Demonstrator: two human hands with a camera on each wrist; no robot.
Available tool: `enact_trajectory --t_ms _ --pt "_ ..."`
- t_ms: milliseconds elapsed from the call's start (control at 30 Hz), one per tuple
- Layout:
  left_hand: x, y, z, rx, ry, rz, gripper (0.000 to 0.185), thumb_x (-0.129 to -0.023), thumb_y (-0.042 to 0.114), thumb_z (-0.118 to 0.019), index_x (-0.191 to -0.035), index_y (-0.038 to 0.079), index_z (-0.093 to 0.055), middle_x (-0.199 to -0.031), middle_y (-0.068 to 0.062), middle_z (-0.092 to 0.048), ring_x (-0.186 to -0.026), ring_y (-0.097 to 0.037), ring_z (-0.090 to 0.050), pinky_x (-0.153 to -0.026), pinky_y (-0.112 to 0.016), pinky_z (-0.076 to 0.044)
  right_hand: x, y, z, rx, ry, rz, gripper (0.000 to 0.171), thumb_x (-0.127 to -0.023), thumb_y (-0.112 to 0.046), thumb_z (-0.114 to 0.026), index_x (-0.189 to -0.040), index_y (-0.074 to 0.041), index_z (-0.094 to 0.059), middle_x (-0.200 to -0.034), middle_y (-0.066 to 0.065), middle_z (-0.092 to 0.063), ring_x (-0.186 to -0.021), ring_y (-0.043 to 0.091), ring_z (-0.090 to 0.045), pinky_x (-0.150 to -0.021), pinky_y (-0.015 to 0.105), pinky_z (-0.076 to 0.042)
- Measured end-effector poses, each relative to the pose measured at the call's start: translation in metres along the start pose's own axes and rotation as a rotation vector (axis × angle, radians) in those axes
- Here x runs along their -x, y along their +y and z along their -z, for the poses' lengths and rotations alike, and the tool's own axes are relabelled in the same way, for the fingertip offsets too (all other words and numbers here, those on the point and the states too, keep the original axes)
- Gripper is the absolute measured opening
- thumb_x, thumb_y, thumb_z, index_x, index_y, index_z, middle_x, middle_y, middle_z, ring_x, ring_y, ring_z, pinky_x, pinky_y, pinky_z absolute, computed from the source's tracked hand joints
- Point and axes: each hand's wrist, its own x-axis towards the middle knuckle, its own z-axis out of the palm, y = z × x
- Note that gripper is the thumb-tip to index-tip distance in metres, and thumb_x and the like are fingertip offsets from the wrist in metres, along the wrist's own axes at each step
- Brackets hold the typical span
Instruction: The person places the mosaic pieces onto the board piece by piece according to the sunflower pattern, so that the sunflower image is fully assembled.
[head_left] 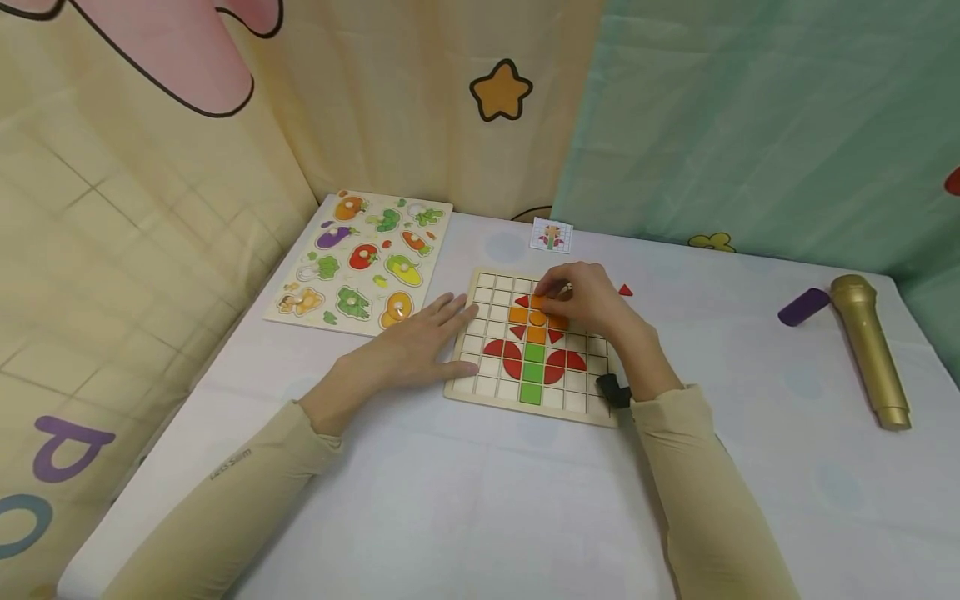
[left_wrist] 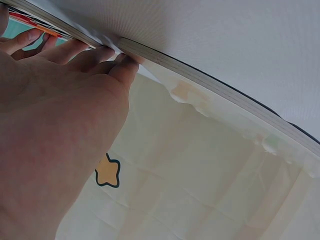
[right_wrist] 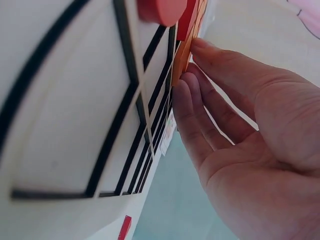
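The grid board (head_left: 534,347) lies on the white-covered bench (head_left: 465,500) between the two hands. The left hand (head_left: 427,337) rests flat with fingers straight and slightly spread, its fingertips touching the board's left edge. In the left wrist view the same hand (left_wrist: 55,125) fills most of the frame, its fingertips against the board's edge (left_wrist: 200,75); the pieces on top cannot be seen from there.

The right hand (head_left: 581,296) arches over the upper middle of the board, its fingers bent down onto an orange piece (head_left: 542,302) at the top of the orange cluster. The fingers cover most of that piece, so its shape cannot be made out, and whether it is pinched or only pressed is hard to tell. In the right wrist view the fingertips (right_wrist: 187,82) touch the orange edge (right_wrist: 181,62), seen edge-on, with a red piece (right_wrist: 160,10) cut off at the top of the frame.

Below the right hand sit a green stem (head_left: 533,373) and red quarter shapes. A loose red triangle (head_left: 625,290) lies just right of that hand, a small pattern card (head_left: 552,235) beyond it. A black object (head_left: 612,390) at the right wrist hides the board's near corner. A vegetable puzzle (head_left: 363,260) lies beyond the left hand; a gold microphone (head_left: 870,348) and purple piece (head_left: 803,306) lie far right.
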Motion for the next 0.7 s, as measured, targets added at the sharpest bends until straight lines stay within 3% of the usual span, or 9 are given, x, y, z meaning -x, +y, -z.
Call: enact_trajectory --t_ms 200,700 --pt "0.0 0.0 0.0 -0.002 -0.004 0.005 0.096 -0.099 0.067 -0.058 -0.171 0.018 -0.018 -0.179 -0.007 -0.009 -0.165 -0.032 -0.007 -0.132 -0.051 -0.021 0.0 0.0 0.0 -0.004 -0.002 0.0 0.013 -0.098 -0.013 -0.076 -0.11 -0.009 -0.078 -0.106 0.01 -0.075 -0.102 0.028 -0.066 -0.094 0.042 -0.056" --pt "0.0 0.001 0.0 0.014 -0.007 0.007 0.096 -0.099 0.067 -0.058 -0.171 0.018 -0.017 -0.179 -0.006 -0.008 -0.166 -0.032 -0.006 -0.132 -0.051 -0.02 0.005 0.004 0.012 -0.012 0.007 0.016 0.016 -0.1 -0.01 -0.071 -0.115 -0.006 -0.077 -0.113 0.013 -0.076 -0.109 0.03 -0.067 -0.102 0.048 -0.057"
